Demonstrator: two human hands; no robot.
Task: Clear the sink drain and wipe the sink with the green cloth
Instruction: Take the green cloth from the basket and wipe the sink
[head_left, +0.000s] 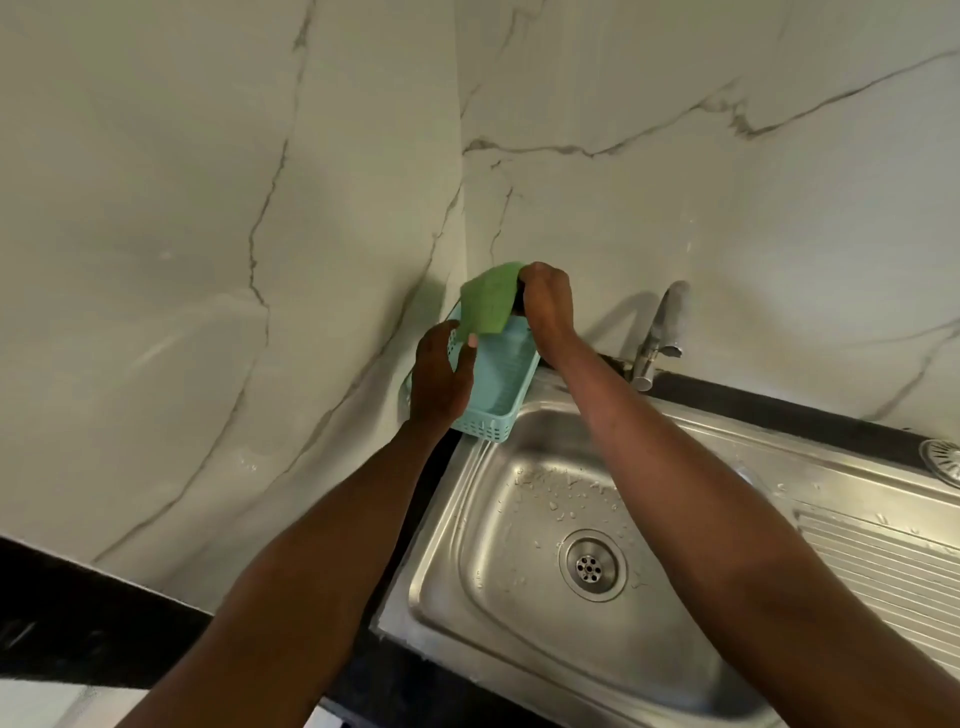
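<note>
**Green cloth lifted over the basket at the sink's far-left corner**

I take the steel sink (467, 597) as my landmark. Behind and left of it, veined marble wall panels (208, 208) meet in a corner; a black countertop (78, 623) runs along its left and front. To the sink's right lies its ribbed drainboard (883, 561). The basin is wet with droplets, and its round drain (589, 566) sits open in the middle, holes showing. A chrome tap (657, 332) stands behind the sink's back rim.

At the sink's far-left corner a light-blue slotted plastic basket (501, 384) rests half over the rim, tight against the wall corner. My left hand (441, 379) holds the basket's left wall, thumb inside, fingers curled around it. My right hand (548, 306) pinches the top edge of the green cloth (488, 299), which hangs just above the basket's far end, its lower corner near my left thumb. A metal strainer (943, 460) lies at the drainboard's far edge.
</note>
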